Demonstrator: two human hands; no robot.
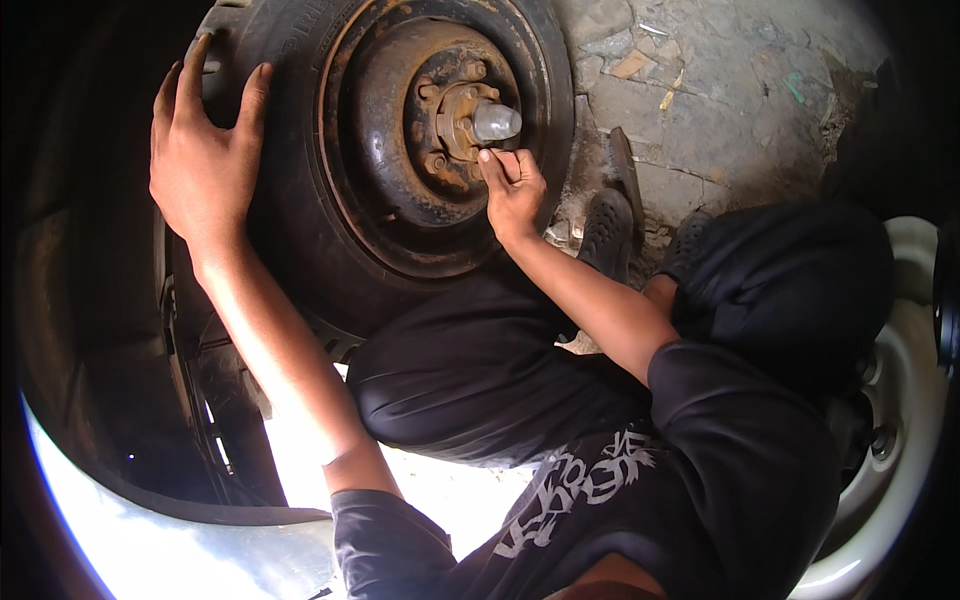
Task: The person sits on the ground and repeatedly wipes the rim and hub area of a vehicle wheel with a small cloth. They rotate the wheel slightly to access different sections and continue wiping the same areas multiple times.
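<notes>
A truck wheel stands upright in front of me, its black tire (285,170) around a rusty steel rim (375,110). My left hand (205,150) lies on the tire's tread and upper left side, fingers spread, with nothing in it. At the wheel's middle is a rusty hub with several bolts, and a grey rounded hub cap (497,122) sticks out from it. Just below that cap my right hand (515,190) is closed, thumb and fingers pinched together against the lower edge of the hub. Whatever the fingertips hold is too small or hidden to name.
Grey cracked ground (690,120) with litter and scraps lies to the right of the wheel. A long dark bar (628,180) lies beside my dark perforated shoe (607,235). A white wheel rim (910,420) stands at the right edge. Dark vehicle bodywork (90,300) fills the left.
</notes>
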